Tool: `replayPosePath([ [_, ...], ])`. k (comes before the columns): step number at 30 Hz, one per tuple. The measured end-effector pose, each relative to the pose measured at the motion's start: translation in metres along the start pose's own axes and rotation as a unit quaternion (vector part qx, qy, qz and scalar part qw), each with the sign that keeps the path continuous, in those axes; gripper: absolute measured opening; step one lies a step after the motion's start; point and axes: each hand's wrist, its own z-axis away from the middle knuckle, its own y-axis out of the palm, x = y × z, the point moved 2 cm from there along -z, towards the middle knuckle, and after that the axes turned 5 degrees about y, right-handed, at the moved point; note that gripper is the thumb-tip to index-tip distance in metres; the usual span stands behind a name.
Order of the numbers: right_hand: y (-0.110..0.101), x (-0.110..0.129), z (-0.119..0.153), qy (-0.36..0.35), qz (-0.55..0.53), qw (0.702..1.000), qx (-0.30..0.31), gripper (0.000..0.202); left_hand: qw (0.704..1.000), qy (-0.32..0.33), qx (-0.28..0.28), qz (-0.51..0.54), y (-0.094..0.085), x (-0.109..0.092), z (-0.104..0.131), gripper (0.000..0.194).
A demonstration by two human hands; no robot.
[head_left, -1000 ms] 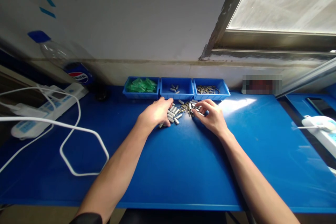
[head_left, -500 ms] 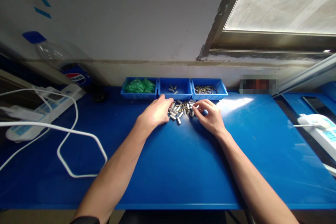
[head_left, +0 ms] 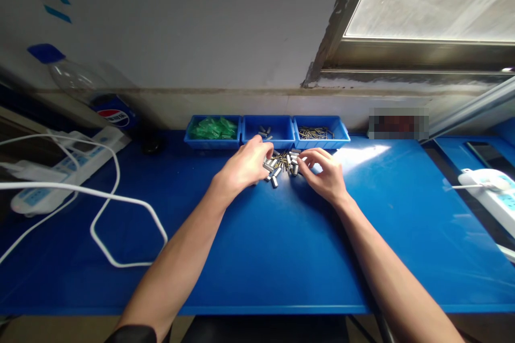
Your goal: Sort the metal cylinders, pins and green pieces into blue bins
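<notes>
The left hand [head_left: 248, 163] curls over the left side of a pile of silver cylinders [head_left: 278, 171] and thin brass-coloured pins [head_left: 285, 160] on a blue table [head_left: 281, 257]; the right hand [head_left: 325, 176], fingers bent, is at its right side. Whether either grips a piece, I cannot tell. Just beyond, the left bin [head_left: 212, 144] holds green pieces [head_left: 213, 128], the middle bin [head_left: 284, 144] small metal pieces [head_left: 264, 131], the right bin [head_left: 322, 144] thin pins.

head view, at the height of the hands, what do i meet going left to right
White power strip on the left → left hand → pile of small metal pieces → right hand → white power strip on the right
</notes>
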Motion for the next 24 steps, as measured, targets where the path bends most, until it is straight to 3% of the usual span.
replayPosePath([
  [3,-0.003,0.009,-0.001,0.013,-0.017,1.0,0.011,0.013,0.991,0.024,-0.066,0.116,-0.002,-0.006,-0.005,0.023],
  [6,-0.005,0.016,-0.001,0.065,-0.089,0.992,0.065,0.018,0.955,0.031,-0.099,0.277,-0.004,-0.011,-0.008,0.015],
  [9,-0.001,0.018,0.001,0.146,-0.227,0.956,0.117,0.028,0.922,0.053,-0.105,0.37,-0.005,-0.014,-0.009,0.018],
  [12,0.004,0.014,0.001,0.203,-0.325,0.917,0.111,0.034,0.905,0.059,-0.102,0.409,-0.002,-0.014,-0.01,0.022],
  [15,0.007,0.007,0.001,0.233,-0.356,0.9,0.091,0.038,0.899,0.058,-0.085,0.426,0.001,-0.015,-0.011,0.023],
  [24,0.011,0.002,0.002,0.226,-0.328,0.911,0.105,0.039,0.908,0.071,-0.069,0.406,0.008,-0.013,-0.013,0.017],
])
